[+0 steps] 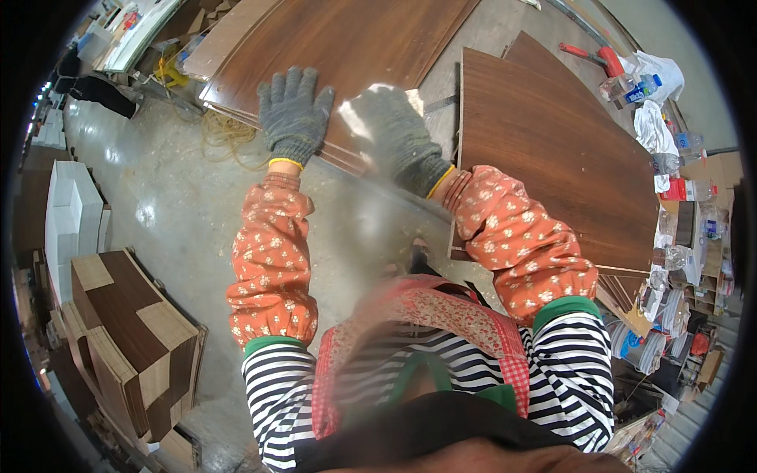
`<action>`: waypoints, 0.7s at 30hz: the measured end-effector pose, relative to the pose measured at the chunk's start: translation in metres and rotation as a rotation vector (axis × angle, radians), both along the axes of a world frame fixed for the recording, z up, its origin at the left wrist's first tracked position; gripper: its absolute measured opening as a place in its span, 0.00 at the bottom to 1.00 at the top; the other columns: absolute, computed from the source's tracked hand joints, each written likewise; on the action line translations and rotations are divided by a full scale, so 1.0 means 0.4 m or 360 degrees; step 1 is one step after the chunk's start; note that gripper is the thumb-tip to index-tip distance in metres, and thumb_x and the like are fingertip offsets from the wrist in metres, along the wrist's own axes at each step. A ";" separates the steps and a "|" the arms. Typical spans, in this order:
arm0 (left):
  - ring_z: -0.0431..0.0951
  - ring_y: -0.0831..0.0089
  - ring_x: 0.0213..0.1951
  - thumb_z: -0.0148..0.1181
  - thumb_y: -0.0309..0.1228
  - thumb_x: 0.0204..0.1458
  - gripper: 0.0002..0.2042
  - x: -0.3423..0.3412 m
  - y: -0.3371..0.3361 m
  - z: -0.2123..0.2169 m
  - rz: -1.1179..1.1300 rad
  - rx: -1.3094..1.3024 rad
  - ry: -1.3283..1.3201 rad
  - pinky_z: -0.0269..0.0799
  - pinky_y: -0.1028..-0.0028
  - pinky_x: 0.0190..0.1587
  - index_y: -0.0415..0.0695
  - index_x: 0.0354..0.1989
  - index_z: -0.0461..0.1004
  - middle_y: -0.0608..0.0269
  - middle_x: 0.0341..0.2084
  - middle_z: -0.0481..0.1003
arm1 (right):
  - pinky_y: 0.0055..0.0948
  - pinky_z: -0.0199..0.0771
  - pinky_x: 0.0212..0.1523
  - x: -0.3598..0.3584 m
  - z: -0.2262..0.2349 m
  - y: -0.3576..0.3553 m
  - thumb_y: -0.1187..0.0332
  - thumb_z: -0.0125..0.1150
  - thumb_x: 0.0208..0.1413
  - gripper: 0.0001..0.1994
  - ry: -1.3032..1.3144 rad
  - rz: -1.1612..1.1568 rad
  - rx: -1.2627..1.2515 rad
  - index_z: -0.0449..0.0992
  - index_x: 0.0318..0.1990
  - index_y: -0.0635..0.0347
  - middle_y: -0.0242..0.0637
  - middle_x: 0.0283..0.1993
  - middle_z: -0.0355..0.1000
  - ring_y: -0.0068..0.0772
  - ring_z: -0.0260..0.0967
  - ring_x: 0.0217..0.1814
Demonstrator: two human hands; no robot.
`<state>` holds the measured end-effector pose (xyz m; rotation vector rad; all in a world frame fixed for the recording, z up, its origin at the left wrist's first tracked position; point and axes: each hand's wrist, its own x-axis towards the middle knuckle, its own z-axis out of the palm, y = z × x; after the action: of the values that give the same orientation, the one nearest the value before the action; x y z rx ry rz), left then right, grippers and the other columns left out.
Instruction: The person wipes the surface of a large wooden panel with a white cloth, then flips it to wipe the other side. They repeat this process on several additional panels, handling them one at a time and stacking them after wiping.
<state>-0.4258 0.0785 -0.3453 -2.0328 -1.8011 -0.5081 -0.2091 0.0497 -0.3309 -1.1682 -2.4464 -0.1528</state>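
Note:
My left hand, in a grey knitted glove with a yellow cuff edge, lies flat with fingers spread near the front edge of a dark brown wood-grain panel. To its right, my right hand wears the same kind of glove and presses a white cloth onto the panel's surface. That hand is somewhat blurred, and the cloth shows at both sides of its fingers. More panel edges are visible beneath the top one, so it lies on a stack.
A second stack of brown panels stands at right, beyond a narrow gap. Bottles, white cloths and a red-handled tool line the far right. Stacked boards stand at lower left. Yellow strapping lies on the floor. Another person is at far left.

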 end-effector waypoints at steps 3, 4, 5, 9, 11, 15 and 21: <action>0.62 0.49 0.67 0.47 0.53 0.63 0.27 0.003 0.000 0.002 -0.0019 -0.0016 0.0027 0.47 0.48 0.70 0.51 0.64 0.69 0.55 0.64 0.67 | 0.53 0.51 0.69 0.024 0.006 0.004 0.52 0.59 0.57 0.29 -0.0016 0.0060 0.0057 0.68 0.65 0.50 0.39 0.66 0.64 0.47 0.56 0.70; 0.61 0.51 0.67 0.46 0.53 0.63 0.28 0.003 -0.001 0.004 0.0008 -0.0087 0.0048 0.45 0.48 0.71 0.50 0.65 0.68 0.55 0.64 0.66 | 0.54 0.50 0.70 0.038 0.020 0.017 0.51 0.59 0.57 0.29 -0.0107 -0.0017 0.0153 0.69 0.64 0.50 0.39 0.67 0.63 0.46 0.55 0.71; 0.60 0.50 0.68 0.46 0.53 0.63 0.28 0.002 -0.002 0.007 -0.0011 -0.0076 0.0042 0.45 0.47 0.71 0.50 0.65 0.68 0.55 0.65 0.66 | 0.54 0.49 0.71 0.060 0.045 0.047 0.50 0.59 0.56 0.29 -0.0258 -0.0086 0.0155 0.70 0.64 0.50 0.39 0.68 0.63 0.46 0.54 0.73; 0.60 0.50 0.68 0.46 0.53 0.63 0.28 0.001 -0.004 0.015 -0.0002 -0.0157 0.0036 0.46 0.47 0.71 0.50 0.65 0.68 0.54 0.66 0.65 | 0.54 0.57 0.65 0.056 0.118 0.082 0.57 0.60 0.56 0.23 -0.0336 -0.0425 -0.0039 0.74 0.60 0.44 0.36 0.63 0.69 0.42 0.59 0.70; 0.60 0.50 0.68 0.46 0.53 0.63 0.27 0.001 -0.004 0.011 0.0001 -0.0122 0.0024 0.46 0.47 0.71 0.50 0.65 0.68 0.54 0.66 0.65 | 0.57 0.61 0.60 0.018 0.109 0.048 0.57 0.60 0.56 0.23 -0.0416 -0.0089 -0.0176 0.73 0.60 0.45 0.33 0.59 0.70 0.43 0.62 0.66; 0.60 0.50 0.68 0.46 0.53 0.63 0.27 0.002 -0.002 -0.002 -0.0007 -0.0089 0.0014 0.46 0.47 0.71 0.51 0.65 0.68 0.54 0.66 0.66 | 0.59 0.58 0.63 -0.003 0.036 0.006 0.54 0.59 0.57 0.27 -0.0152 0.0094 0.0034 0.68 0.64 0.47 0.35 0.59 0.69 0.44 0.61 0.64; 0.61 0.51 0.68 0.47 0.53 0.62 0.27 0.001 -0.005 0.006 0.0001 -0.0073 -0.0001 0.46 0.48 0.71 0.51 0.64 0.69 0.55 0.65 0.66 | 0.52 0.52 0.71 0.137 0.084 0.161 0.57 0.58 0.55 0.30 -0.0479 -0.0341 0.0106 0.65 0.67 0.52 0.48 0.65 0.62 0.54 0.57 0.67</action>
<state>-0.4253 0.0763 -0.3427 -2.0626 -1.8291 -0.4716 -0.1543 0.1142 -0.2974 -1.4668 -2.5363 -0.5030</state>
